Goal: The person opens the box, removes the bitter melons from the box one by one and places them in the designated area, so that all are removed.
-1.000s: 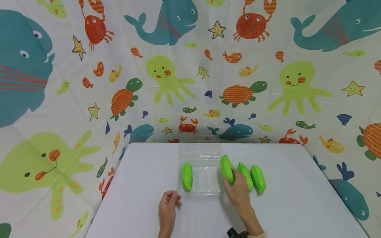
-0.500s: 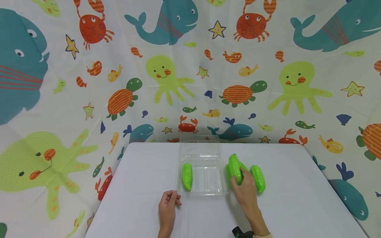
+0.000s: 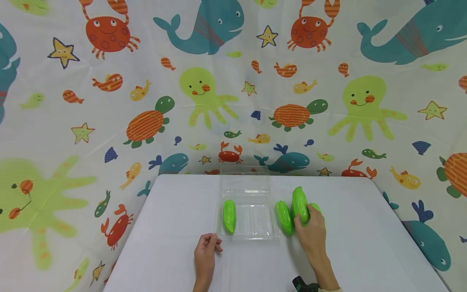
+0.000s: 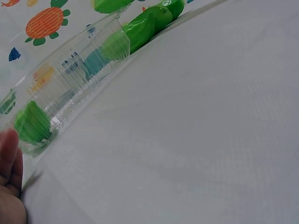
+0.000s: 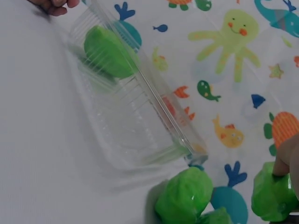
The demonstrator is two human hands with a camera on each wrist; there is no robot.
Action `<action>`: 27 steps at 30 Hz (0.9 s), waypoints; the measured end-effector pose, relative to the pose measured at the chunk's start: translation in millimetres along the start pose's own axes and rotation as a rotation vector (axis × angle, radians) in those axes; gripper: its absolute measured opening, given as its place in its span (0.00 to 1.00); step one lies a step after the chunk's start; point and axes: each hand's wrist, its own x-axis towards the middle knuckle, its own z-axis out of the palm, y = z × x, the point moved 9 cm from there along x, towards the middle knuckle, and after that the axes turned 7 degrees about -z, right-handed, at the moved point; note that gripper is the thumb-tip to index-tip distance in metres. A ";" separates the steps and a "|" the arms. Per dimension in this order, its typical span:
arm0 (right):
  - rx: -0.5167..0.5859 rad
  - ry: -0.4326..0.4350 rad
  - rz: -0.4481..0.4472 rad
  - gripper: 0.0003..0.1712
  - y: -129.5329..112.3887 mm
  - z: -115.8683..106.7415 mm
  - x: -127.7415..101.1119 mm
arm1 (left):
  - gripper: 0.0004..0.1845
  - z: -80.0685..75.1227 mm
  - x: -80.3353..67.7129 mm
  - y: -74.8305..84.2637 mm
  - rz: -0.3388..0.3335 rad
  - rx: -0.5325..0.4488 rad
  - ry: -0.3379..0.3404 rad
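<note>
Sea-creature cloth (image 3: 273, 91) behind, white worktop (image 3: 350, 243) in front; clear plastic box (image 3: 255, 221) mid-surface, its lid (image 3: 244, 182) folded open toward the cloth. Change over the last second: right grip (image 3: 311, 233) shifts rightward, away from the box's right wall, taking the held vegetable (image 3: 300, 206) with it. My read: this carry runs off from the box and along the loose row, so the piece counts as outside for now. One boxed vegetable (image 3: 229, 217) lies lengthwise in the box's left side.

Right grip: thumb and fingers curled about the near part of the held vegetable, closed as far as its girth allows. Far end sticks out beyond the fingers, toward the cloth; looks raised off the worktop in the left wrist view. Loose vegetable (image 3: 284, 217) lies between box and right grip, just left of the held one. Outer vegetable (image 3: 315, 207) mostly hidden behind that grip.

Left grip (image 3: 205, 249) loosely curled at the box's near left corner; cannot tell whether it pinches the rim.
</note>
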 end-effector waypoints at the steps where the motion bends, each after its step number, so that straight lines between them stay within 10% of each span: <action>1: -0.001 0.006 0.001 0.25 0.9 -1.6 0.4 | 0.11 0.0 0.2 0.0 0.001 -0.003 -0.002; 27: -0.057 0.014 0.104 0.26 36.3 -26.6 0.9 | 0.13 0.3 1.2 -0.5 -0.004 -0.007 -0.016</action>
